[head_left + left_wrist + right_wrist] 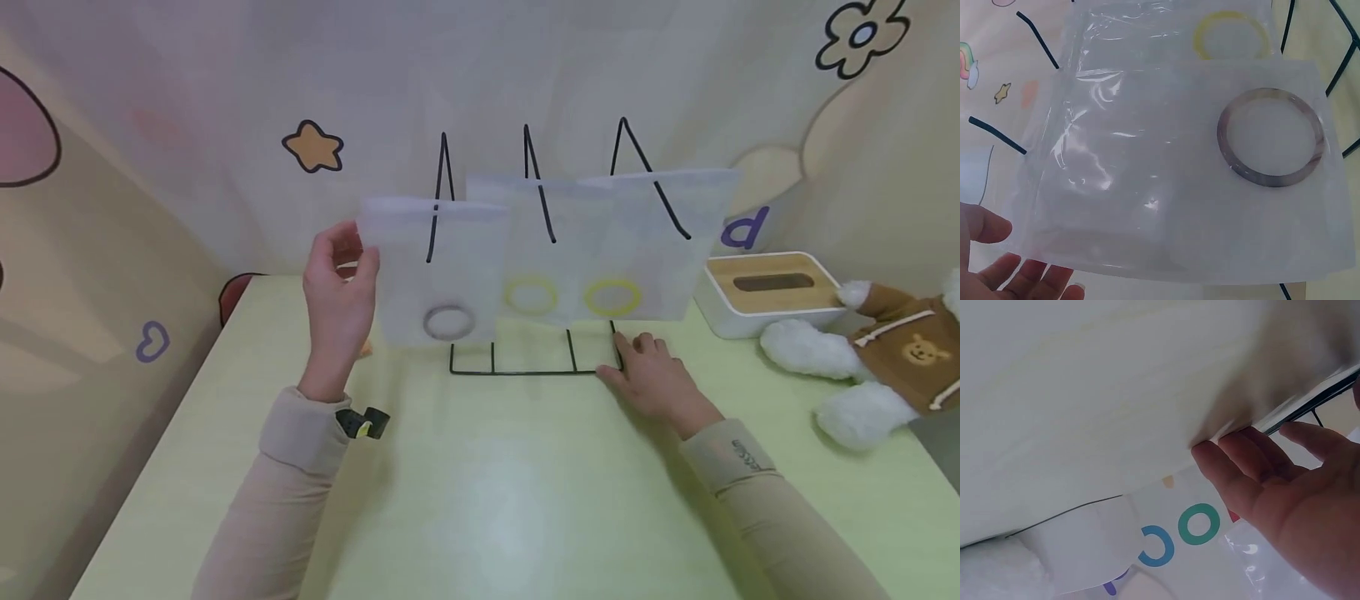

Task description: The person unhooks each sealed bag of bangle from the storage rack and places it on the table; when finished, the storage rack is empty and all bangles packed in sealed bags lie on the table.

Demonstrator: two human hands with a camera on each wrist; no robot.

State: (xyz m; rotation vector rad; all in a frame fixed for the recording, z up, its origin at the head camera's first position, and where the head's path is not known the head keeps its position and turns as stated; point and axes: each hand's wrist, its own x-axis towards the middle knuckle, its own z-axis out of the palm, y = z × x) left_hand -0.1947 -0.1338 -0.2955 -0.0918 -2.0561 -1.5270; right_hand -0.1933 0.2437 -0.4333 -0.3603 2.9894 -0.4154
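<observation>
Fingers, left hand (341, 279): parted from thumb, at the edge of leftmost bag (401, 287); right hand (651, 375): likewise parted, beside black rack (525, 373). Bag hangs toward far edge of tabletop (487, 483): light, limp, slippery, we judge, best held by its side; bangle (1272, 181) inside, perhaps brittle.

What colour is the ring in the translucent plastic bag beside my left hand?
Mottled grey-brown ring, clearest in the left wrist view.

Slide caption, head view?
Left hand at the edge of a hanging bag with a greyish ring, right hand at the base of a black rack.
</observation>
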